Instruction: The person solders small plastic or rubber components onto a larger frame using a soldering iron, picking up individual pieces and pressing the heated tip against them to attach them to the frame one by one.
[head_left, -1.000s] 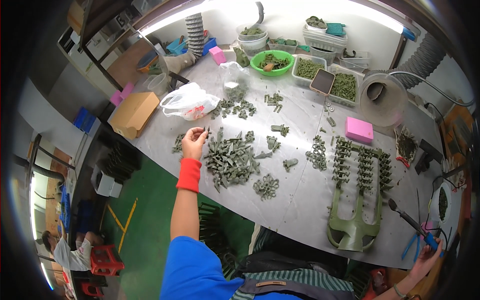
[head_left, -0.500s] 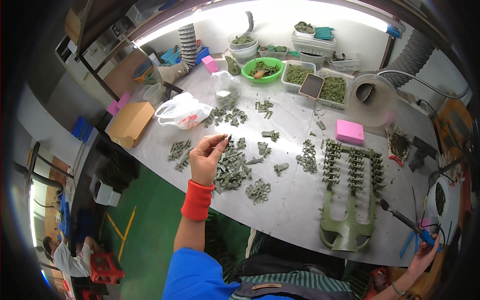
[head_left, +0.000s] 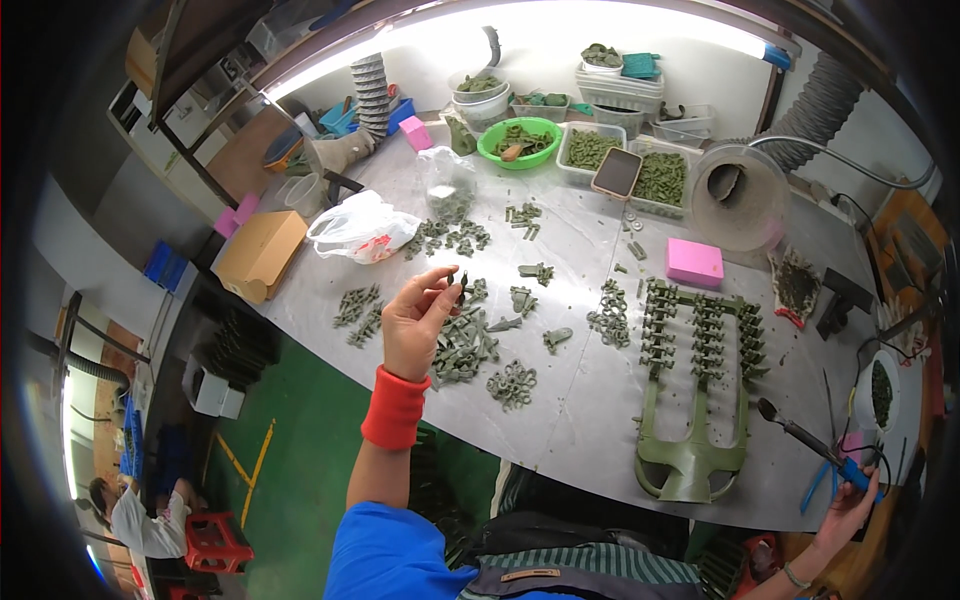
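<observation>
My left hand, with a red wristband, is raised over the table. Its thumb and fingers pinch a small dark green part. Beneath it lies a heap of green wax-like parts, partly hidden by the hand. At the lower right my right hand is wrapped round the blue handle of a soldering iron, whose dark, widened tip points up and left. Left of that tip, a green three-pronged frame lies flat, with rows of small parts along its prongs.
Small piles of parts and rings are scattered about. A pink block, a green bowl, tubs of parts and a phone stand behind. At left are a plastic bag and cardboard box. A person sits far left.
My left hand has shifted slightly, and the dark part shows more clearly between its fingers. The view has tilted a little. The right hand keeps its hold on the soldering iron.
</observation>
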